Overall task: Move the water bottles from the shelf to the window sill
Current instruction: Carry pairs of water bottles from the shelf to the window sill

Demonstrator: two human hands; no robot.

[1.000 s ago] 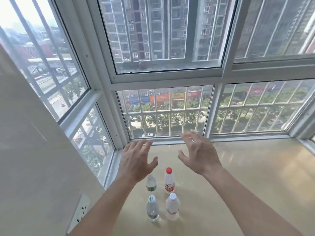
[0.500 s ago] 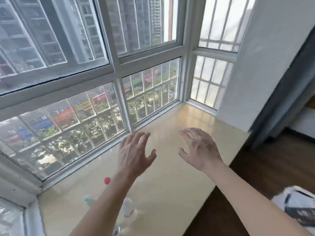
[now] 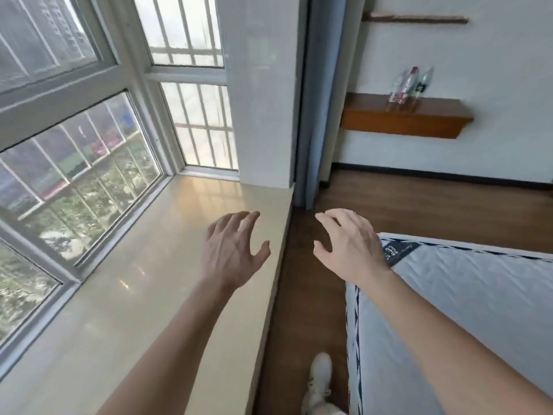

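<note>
Three water bottles [image 3: 407, 84] stand close together on a brown wooden wall shelf [image 3: 401, 121] at the upper right, blurred by motion; one has a red cap. The beige window sill [image 3: 155, 259] runs along the left under the windows. Both hands are held out in front of me with nothing in them. My left hand [image 3: 233, 253] hovers over the sill's right edge, fingers spread and relaxed. My right hand [image 3: 350, 244] hangs above the floor gap and the mattress corner, fingers loosely bent. The bottles on the sill are out of view.
A white quilted mattress [image 3: 454, 319] with dark trim fills the lower right. Dark wood floor [image 3: 419, 211] lies between sill, mattress and the shelf wall. A blue-grey curtain [image 3: 317, 100] hangs beside a white pillar [image 3: 263, 91]. My white shoe [image 3: 320, 375] shows below.
My view has swung right, from the sill corner with several bottles to the room and the shelf. Both hands stay raised and empty.
</note>
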